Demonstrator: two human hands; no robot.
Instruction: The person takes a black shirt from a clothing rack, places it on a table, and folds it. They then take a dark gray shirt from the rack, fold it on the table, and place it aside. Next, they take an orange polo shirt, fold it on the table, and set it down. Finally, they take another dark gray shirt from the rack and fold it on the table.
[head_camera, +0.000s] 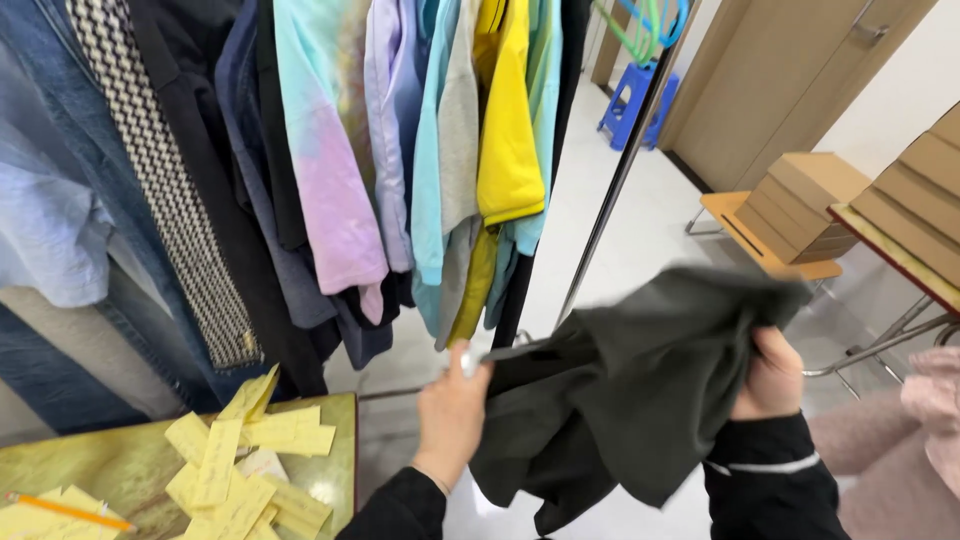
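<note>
Hands (452, 408) (770, 375) grip dark garment (620, 390) — seemingly blurred

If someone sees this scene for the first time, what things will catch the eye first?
In the middle, the left hand and right hand grip a dark grey garment between them. Above, colourful shirts hang on a rack, a bright yellow shirt standing out. At lower left, yellow paper slips lie heaped on a glossy table.
</note>
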